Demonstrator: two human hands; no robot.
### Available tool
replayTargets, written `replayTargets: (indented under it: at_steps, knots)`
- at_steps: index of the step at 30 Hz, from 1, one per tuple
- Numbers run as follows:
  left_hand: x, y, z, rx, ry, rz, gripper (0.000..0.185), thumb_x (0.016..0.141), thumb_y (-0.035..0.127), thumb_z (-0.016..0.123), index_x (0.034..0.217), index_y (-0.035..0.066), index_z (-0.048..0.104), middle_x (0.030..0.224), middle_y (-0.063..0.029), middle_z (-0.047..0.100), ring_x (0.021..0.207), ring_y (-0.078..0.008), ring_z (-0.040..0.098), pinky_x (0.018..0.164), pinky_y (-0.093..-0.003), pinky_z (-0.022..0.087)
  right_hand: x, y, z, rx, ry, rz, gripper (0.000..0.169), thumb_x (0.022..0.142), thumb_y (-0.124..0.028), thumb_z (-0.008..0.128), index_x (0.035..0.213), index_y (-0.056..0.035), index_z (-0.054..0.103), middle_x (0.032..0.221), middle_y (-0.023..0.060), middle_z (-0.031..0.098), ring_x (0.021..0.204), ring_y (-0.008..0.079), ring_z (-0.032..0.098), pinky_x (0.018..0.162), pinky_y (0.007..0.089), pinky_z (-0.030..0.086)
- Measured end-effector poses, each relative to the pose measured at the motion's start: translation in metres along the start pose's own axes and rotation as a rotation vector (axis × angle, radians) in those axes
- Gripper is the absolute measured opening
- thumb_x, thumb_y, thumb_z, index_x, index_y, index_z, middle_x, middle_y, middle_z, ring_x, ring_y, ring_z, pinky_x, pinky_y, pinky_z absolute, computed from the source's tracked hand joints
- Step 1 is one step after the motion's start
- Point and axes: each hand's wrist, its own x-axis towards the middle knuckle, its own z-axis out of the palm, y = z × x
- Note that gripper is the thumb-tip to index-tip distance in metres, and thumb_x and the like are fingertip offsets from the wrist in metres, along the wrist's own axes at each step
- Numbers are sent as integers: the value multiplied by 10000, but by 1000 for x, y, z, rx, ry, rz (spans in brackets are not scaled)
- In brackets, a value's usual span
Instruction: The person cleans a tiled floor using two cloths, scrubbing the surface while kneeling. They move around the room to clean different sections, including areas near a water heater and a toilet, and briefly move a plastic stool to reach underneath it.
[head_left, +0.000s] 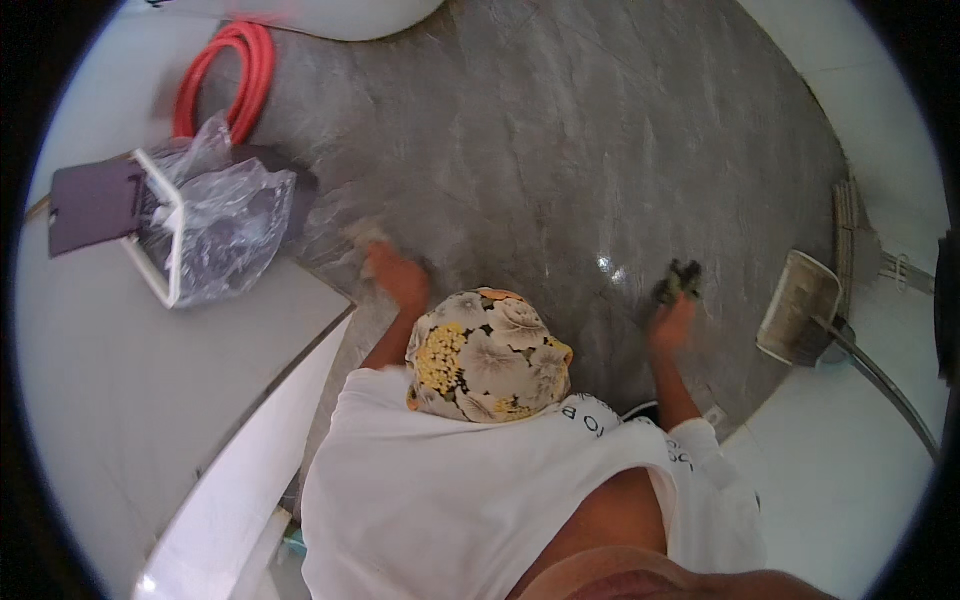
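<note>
My left hand (399, 279) is low over the grey marble-patterned floor (540, 150), its fingers around a small beige piece (365, 232), perhaps a cloth or pad; blur hides its exact kind. Off to the right, my right hand (673, 324) reaches forward over the same floor. A dark green and black bunched piece (679, 281), perhaps a rag or scrubber, is at its fingertips and seems gripped. Between my arms bulges a floral-printed fabric (491, 356), just beyond my white shirt (450, 487). Bright reflections lie on the floor left of my right hand.
Left stands a purple bin with its lid (94, 206) raised, a white frame and a clear plastic bag (232, 225). Behind it is a coiled red hose (259, 82). A grey-white panel (187, 360) edges my left side. A long-handled dustpan (799, 304) stands by the right wall.
</note>
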Motion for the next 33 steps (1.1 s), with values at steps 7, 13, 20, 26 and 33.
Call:
replayTargets:
  at_steps: [7,13,20,26,33]
  knots:
    - [106,188,17,-201,-558,1095,410,900,100,421,1310,91,440,1417,-104,383,1287,-292,379,966,-455,373,96,-212,-9,194,-201,-268,396,769,-50,550,1163,-87,543,1266,179,461,1135,343,488,850,440,434]
    - [244,225,48,-210,-391,739,361,937,101,417,1291,64,474,1351,-131,457,1265,-265,418,1050,-396,334,234,-243,-72,445,-435,-355,438,737,-156,598,1165,-81,537,1129,108,539,1028,327,532,866,421,437]
    - [254,149,47,61,-282,836,419,865,6,443,1282,20,481,1382,-173,415,1293,-325,372,1062,-426,312,265,-69,-213,243,-464,-306,418,739,-210,594,1142,-104,559,1115,117,576,1013,313,561,819,430,453]
    - [236,139,1,94,-480,839,414,862,46,469,1272,-12,475,1357,-214,421,1250,-367,401,1038,-416,328,157,125,-225,132,-246,247,529,753,-278,591,1224,-48,523,1188,186,569,1057,344,562,891,423,440]
    - [234,120,-67,-96,-940,702,378,806,14,524,1179,-43,559,1144,-193,604,1039,-281,591,899,-333,435,-39,169,-66,301,-171,1291,447,765,-201,636,1172,-50,528,1028,179,583,829,324,593,738,481,469]
